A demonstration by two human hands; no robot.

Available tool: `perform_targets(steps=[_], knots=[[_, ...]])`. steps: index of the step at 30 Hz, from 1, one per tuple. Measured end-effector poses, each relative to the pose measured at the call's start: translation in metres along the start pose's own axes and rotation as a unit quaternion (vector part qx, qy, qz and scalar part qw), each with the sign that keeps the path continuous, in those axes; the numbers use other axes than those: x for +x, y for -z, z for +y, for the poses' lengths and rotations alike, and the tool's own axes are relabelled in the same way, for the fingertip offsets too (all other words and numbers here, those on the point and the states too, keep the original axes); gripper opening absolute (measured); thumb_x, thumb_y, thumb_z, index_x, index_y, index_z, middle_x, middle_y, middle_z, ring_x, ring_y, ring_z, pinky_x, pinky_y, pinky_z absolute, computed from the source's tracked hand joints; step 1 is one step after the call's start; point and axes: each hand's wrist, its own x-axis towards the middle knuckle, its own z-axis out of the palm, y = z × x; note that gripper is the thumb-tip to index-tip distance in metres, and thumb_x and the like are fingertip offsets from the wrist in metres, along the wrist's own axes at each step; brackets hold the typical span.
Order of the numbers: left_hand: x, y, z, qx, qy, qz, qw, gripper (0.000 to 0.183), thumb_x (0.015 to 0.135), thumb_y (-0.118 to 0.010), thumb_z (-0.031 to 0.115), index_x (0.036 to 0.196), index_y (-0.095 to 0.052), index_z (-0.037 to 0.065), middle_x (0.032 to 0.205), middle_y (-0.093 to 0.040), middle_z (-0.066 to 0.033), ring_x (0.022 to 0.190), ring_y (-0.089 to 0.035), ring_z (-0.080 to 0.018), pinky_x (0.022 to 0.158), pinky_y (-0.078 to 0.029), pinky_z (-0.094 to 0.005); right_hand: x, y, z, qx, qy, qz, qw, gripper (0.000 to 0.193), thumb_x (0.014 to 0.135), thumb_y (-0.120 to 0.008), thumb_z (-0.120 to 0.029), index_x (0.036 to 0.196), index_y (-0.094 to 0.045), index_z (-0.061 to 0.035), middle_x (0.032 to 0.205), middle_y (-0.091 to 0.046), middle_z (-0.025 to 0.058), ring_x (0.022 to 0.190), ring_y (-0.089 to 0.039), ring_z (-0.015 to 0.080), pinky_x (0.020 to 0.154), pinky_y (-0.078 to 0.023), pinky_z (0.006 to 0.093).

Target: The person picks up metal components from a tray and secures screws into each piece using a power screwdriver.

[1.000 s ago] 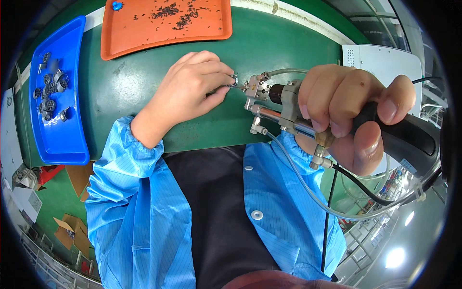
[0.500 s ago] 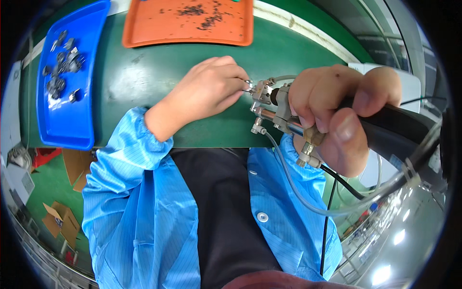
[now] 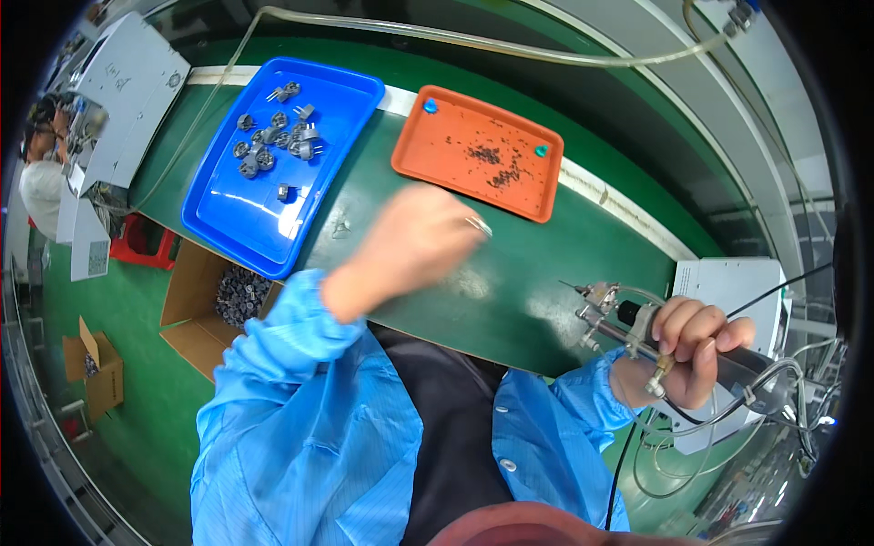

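Observation:
My left hand, blurred by motion, is above the green bench, between the blue tray and the orange tray. Its fingers are closed on a small shiny metal piece, mostly hidden. Farther right, my right hand wraps round a pneumatic dispensing tool with a thin tip, a metal body, a brass fitting and a thick black barrel. The tip points left, away from my left hand. Grey plug-like parts with metal prongs lie loose in the blue tray.
Small black bits and two coloured caps lie in the orange tray. Clear tubes and cables trail from the tool. A cardboard box of grey parts stands left, beneath the bench. At far left sits another person.
My left hand has drawn away from the tool's tip with the small metal piece. The view has shifted, showing more of the trays and boxes. My right hand still grips the tool.

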Motion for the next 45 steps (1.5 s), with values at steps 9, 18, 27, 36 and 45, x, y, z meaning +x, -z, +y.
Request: perform_targets(steps=[9, 18, 27, 36, 45], knots=[[-0.063, 0.122, -0.099, 0.177, 0.294, 0.050, 0.938, 0.020, 0.084, -0.079, 0.015, 0.102, -0.077, 0.006, 0.127, -0.069, -0.0130, 0.120, -0.063, -0.0297, 0.104, -0.047, -0.0393, 0.001, 0.018, 0.001, -0.044, 0.007, -0.014, 0.999, 0.023, 0.092, -0.061, -0.007, 0.109, -0.045, -0.0083, 0.063, -0.047, 0.0042, 0.050, -0.047, 0.0170, 0.051, -0.041, 0.0344], [0.095, 0.005, -0.246, 0.065, 0.205, -0.094, 0.972, 0.033, 0.090, -0.067, 0.024, 0.119, -0.071, 0.009, 0.125, -0.068, -0.0150, 0.118, -0.062, -0.0374, 0.102, -0.049, -0.0422, -0.005, 0.013, 0.012, -0.043, 0.014, 0.022, 0.999, 0.033, 0.090, -0.062, -0.006, 0.120, -0.047, -0.0047, 0.063, -0.047, 0.0030, 0.050, -0.047, 0.0167, 0.050, -0.040, 0.0340], [0.126, -0.042, -0.260, 0.148, 0.282, -0.091, 0.944, 0.022, 0.089, -0.061, 0.014, 0.103, -0.077, 0.007, 0.109, -0.073, -0.0182, 0.106, -0.067, -0.0369, 0.095, -0.054, -0.0423, -0.008, 0.018, 0.016, -0.034, 0.000, 0.028, 0.999, 0.033, 0.085, -0.065, 0.002, 0.114, -0.049, -0.0025, 0.062, -0.050, 0.0059, 0.049, -0.047, 0.0179, 0.048, -0.040, 0.0346], [0.093, -0.032, -0.052, -0.054, 0.092, -0.089, 0.990, 0.015, 0.088, -0.073, 0.008, 0.102, -0.077, 0.003, 0.100, -0.073, -0.0137, 0.096, -0.070, -0.0309, 0.083, -0.057, -0.0369, -0.007, 0.030, 0.021, -0.020, -0.003, 0.026, 0.999, 0.034, 0.088, -0.065, -0.002, 0.117, -0.047, -0.0058, 0.064, -0.048, 0.0044, 0.053, -0.044, 0.0168, 0.050, -0.037, 0.0331], [0.029, -0.083, 0.034, -0.167, 0.002, -0.163, 0.973, 0.013, 0.083, -0.075, 0.012, 0.096, -0.077, 0.008, 0.102, -0.069, -0.0041, 0.101, -0.065, -0.0243, 0.086, -0.053, -0.0380, 0.000, 0.036, 0.007, -0.052, -0.063, -0.062, 0.995, 0.018, 0.099, -0.055, -0.012, 0.115, -0.048, -0.0086, 0.071, -0.050, 0.0058, 0.058, -0.049, 0.0182, 0.058, -0.040, 0.0367]])
